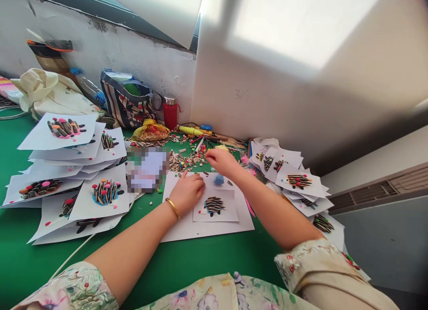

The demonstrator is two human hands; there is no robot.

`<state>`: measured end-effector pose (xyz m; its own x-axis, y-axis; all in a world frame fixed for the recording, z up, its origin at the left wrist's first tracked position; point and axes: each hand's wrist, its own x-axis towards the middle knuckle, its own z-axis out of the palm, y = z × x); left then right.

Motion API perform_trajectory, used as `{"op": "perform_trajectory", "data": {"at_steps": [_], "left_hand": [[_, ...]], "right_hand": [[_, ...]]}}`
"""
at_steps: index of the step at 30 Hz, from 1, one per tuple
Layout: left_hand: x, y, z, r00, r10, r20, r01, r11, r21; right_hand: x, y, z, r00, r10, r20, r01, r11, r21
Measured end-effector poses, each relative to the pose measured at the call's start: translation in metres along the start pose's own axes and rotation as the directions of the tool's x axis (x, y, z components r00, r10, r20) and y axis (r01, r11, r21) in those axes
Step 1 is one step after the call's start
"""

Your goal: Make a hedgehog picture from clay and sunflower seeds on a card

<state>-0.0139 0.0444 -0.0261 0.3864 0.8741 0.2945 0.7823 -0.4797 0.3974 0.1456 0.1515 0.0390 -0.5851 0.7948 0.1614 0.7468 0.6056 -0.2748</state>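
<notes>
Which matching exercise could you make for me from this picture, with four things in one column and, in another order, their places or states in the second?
Things:
1. left hand
2. red vacuum flask
3. sunflower-seed hedgehog
4. blue clay-like lump

Places or states:
A. on the large white sheet, just beyond the small card
B. in the middle of the small card
C. with a gold bangle at the wrist
D. standing to the right of the striped bag

Right pairs: 1-C, 2-D, 3-B, 4-A
</notes>
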Motion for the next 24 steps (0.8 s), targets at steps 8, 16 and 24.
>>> {"op": "perform_trajectory", "data": {"at_steps": [8,16,24], "left_hand": [[-0.001,-0.005,0.007,1.0,0.016,0.014,-0.016,1.0,0.001],[-0.001,-0.006,0.006,0.999,0.031,0.021,-0.031,0.999,0.006],[0.0,-0.003,0.007,0.992,0.122,-0.036,-0.123,0.992,-0.031]], "right_hand": [[-0.12,0.026,0.018,0.961,0.276,-0.023,-0.241,0.874,0.423],[-0.096,0.013,0.015,0.951,0.263,-0.162,-0.138,0.832,0.538],[-0.132,0.019,0.027,0.95,0.273,-0.148,-0.178,0.87,0.46]]}}
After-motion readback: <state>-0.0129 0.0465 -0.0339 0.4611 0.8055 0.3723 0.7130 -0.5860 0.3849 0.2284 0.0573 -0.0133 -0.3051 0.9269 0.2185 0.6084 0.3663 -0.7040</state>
